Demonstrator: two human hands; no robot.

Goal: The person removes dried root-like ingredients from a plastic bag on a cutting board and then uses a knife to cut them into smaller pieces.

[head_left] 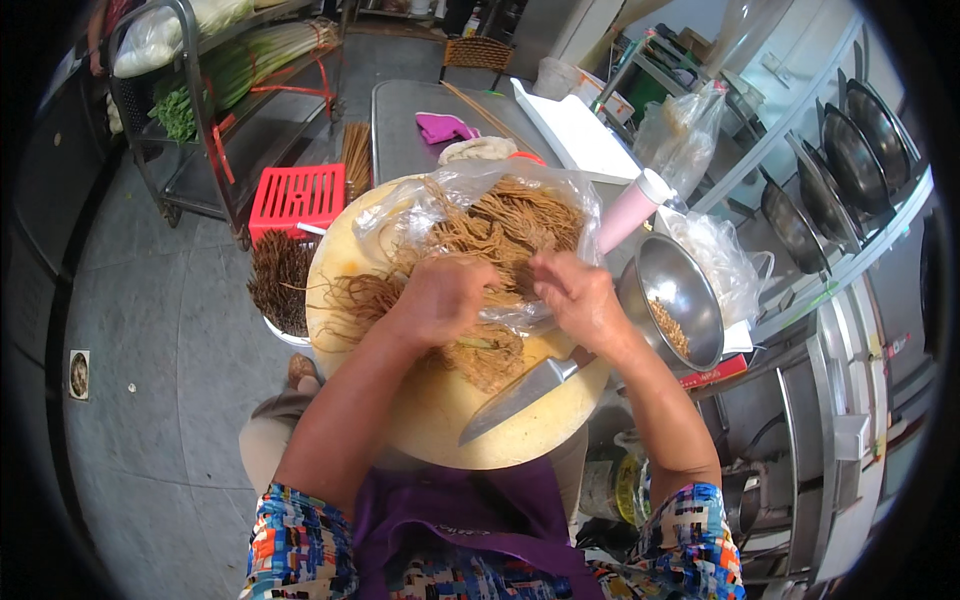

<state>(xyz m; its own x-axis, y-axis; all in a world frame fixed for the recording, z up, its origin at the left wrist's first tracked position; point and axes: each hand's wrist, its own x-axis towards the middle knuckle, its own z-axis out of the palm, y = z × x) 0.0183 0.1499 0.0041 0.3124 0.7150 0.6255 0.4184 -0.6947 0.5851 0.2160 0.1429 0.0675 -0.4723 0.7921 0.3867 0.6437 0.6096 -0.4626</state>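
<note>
My left hand [448,300], slightly blurred, is over brown stringy dried plant strands [517,214] with its fingers curled; whether it grips any is hidden. Close by on the right, my right hand [574,292] has thumb and fingers bent together at the edge of the same strands, and what lies between them is unclear. The strands lie in an opened clear plastic bag [390,217] on a round cutting board [420,427]. Loose clumps [480,360] rest outside the bag, nearer me. A kitchen knife [517,396] lies across the board's near right, its handle partly under my right wrist.
Right of the board are a steel bowl [675,277] with chopped bits and a pink bottle [634,206]. To the left stand a red plastic basket [296,196] and a tub of dark brown sticks [281,277]. Beyond are a metal table [397,112] and a vegetable trolley [195,37].
</note>
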